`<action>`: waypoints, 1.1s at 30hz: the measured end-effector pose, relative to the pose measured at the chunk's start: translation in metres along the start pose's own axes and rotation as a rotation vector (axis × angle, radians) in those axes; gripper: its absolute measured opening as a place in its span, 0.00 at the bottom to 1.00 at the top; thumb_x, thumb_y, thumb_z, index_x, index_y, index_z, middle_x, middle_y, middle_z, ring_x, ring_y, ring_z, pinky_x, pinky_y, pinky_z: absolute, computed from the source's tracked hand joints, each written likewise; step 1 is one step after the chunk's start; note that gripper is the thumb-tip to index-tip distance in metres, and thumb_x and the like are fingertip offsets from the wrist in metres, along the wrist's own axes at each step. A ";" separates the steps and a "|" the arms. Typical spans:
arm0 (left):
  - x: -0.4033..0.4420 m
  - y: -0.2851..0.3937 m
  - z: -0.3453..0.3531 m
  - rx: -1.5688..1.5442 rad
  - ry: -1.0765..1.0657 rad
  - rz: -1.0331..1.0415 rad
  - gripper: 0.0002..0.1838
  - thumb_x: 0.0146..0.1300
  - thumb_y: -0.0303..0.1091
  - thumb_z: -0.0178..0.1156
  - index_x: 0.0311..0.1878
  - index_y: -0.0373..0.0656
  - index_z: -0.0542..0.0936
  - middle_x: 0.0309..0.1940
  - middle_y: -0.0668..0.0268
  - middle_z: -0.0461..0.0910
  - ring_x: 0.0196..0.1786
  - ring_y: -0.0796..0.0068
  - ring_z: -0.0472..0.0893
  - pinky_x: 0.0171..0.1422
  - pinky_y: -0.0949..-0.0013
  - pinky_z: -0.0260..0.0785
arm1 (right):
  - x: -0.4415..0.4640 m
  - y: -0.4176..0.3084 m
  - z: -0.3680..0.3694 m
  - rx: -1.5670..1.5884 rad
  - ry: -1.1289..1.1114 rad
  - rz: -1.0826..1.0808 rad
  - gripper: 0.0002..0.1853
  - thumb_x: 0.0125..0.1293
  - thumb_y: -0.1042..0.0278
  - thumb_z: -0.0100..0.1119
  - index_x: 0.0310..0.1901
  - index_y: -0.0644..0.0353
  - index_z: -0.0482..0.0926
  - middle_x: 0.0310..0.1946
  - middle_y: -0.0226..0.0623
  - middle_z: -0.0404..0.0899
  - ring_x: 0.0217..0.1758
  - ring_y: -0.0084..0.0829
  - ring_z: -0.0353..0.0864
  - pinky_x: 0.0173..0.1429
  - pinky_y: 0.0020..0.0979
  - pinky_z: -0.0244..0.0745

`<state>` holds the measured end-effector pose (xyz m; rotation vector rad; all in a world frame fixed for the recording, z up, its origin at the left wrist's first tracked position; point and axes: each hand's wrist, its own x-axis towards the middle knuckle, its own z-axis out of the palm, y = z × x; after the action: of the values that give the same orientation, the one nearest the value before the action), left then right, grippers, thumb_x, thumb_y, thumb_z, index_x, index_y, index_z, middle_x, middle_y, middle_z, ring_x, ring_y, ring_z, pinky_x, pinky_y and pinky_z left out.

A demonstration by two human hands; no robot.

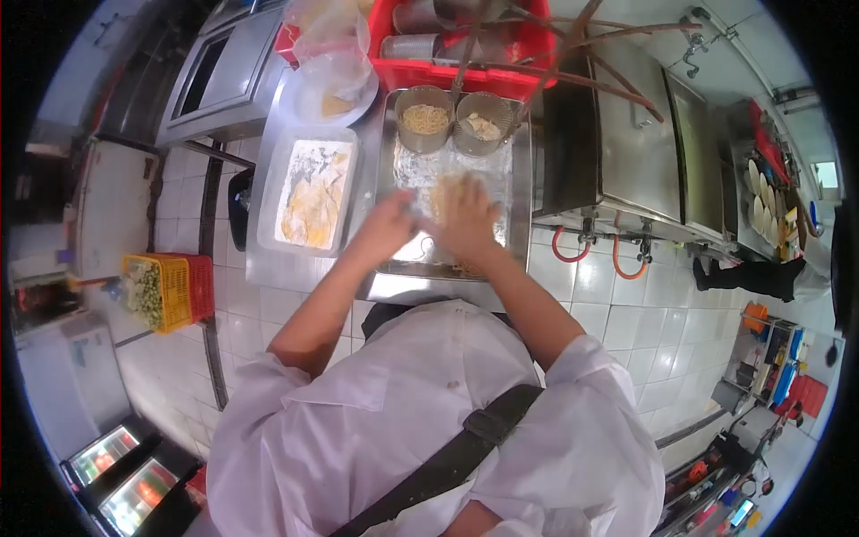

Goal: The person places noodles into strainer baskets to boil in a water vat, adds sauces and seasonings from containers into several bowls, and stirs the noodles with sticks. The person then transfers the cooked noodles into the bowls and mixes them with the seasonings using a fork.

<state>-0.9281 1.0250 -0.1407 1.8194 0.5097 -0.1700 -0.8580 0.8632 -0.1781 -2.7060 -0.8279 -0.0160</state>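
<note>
Both hands are over a floured metal tray [512, 179] and partly smeared by motion. My right hand [465, 219] lies over a pale yellowish clump, perhaps noodles or dough, with its fingers stretched out. My left hand [389, 230] is beside it at the tray's left side, its fingertips too blurred to read. At the tray's far end stand two noodle strainer baskets. The left basket [424, 141] holds noodles [426, 118]; the right basket [472, 146] has pale pieces [484, 126] in it. On the left, a white plastic container [351, 174] holds floured yellow dough sheets [310, 201].
Behind the tray a red crate [501, 85] holds metal cylinders, with long wooden sticks [617, 85] reaching across to the right. A white bowl [309, 103] and a plastic bag [331, 36] are at back left. Steel equipment [635, 143] stands to the right.
</note>
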 end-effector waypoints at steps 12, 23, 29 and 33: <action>0.060 0.187 0.026 0.051 0.161 0.783 0.33 0.65 0.37 0.63 0.68 0.33 0.62 0.61 0.57 0.74 0.64 0.69 0.73 0.68 0.62 0.64 | 0.008 -0.039 -0.071 -0.086 -0.639 0.121 0.60 0.48 0.31 0.67 0.77 0.41 0.42 0.77 0.52 0.36 0.75 0.74 0.34 0.61 0.78 0.55; 0.143 0.278 0.059 -0.066 -0.594 0.426 0.40 0.69 0.68 0.41 0.51 0.34 0.80 0.38 0.54 0.86 0.29 0.73 0.84 0.39 0.69 0.76 | -0.004 0.041 -0.066 0.476 -0.525 -0.213 0.23 0.53 0.68 0.65 0.54 0.48 0.77 0.61 0.48 0.67 0.59 0.57 0.70 0.61 0.51 0.70; 0.104 0.294 0.069 -0.114 -0.374 0.637 0.27 0.71 0.55 0.51 0.36 0.37 0.82 0.27 0.59 0.84 0.21 0.77 0.79 0.27 0.73 0.73 | -0.020 0.028 -0.105 0.160 -0.483 -0.059 0.29 0.48 0.66 0.69 0.56 0.48 0.75 0.73 0.57 0.47 0.70 0.71 0.54 0.65 0.64 0.64; 0.100 0.287 0.062 0.106 -0.265 0.693 0.29 0.69 0.56 0.54 0.28 0.36 0.81 0.21 0.62 0.82 0.20 0.79 0.78 0.24 0.73 0.70 | -0.032 -0.005 -0.077 0.124 -0.423 0.253 0.30 0.48 0.64 0.70 0.57 0.50 0.74 0.72 0.58 0.48 0.67 0.77 0.55 0.64 0.63 0.66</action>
<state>-0.7078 0.9272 0.0548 1.9364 -0.3308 0.0410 -0.8810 0.8269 -0.1062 -2.7090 -0.5590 0.6596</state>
